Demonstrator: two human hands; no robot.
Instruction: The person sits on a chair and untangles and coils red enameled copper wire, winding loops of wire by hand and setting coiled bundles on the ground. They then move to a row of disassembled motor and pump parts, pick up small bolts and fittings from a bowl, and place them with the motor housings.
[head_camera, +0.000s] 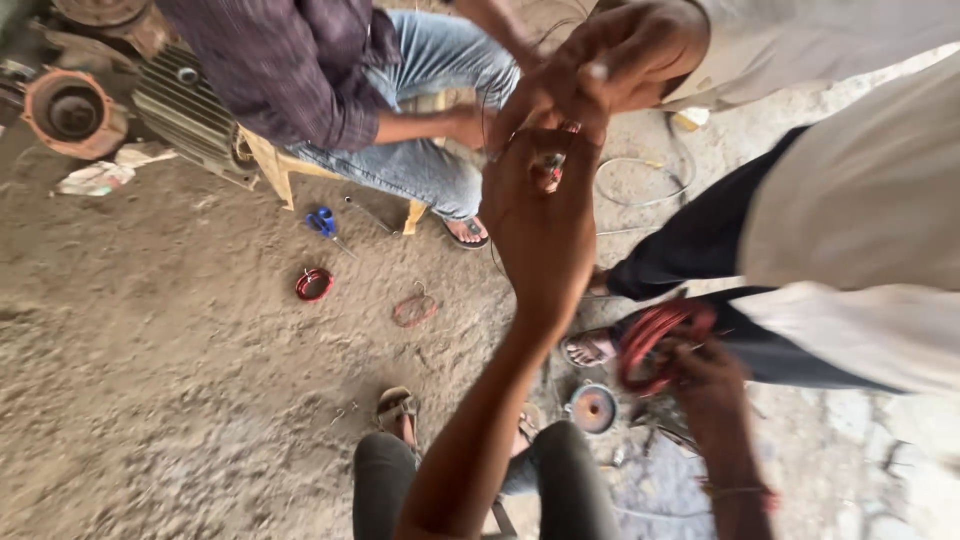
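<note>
The left hand is raised at the middle of the view, its back toward the camera. Its fingers are curled shut around a small object with green and red marks, seen only in part between the fingertips; what it is cannot be told. A co-worker's hand, coming from a pale sleeve just above the left hand, touches those same fingertips, its own fingers bent over them and pinching a thin dark wire that runs down past the left hand.

Below and to the right of the left hand, the right hand is closed on a coil of red wire, the fingers wrapped through the loops. Just left of that coil a round metal disc lies on the dirt floor.

Well to the left of the left hand, on the floor, lie a small red wire coil, blue-handled scissors above it, and a thin reddish loop between that coil and the hand. A seated person in jeans sits on a yellow stool up and left of the left hand, beside a ribbed electric motor housing.
</note>
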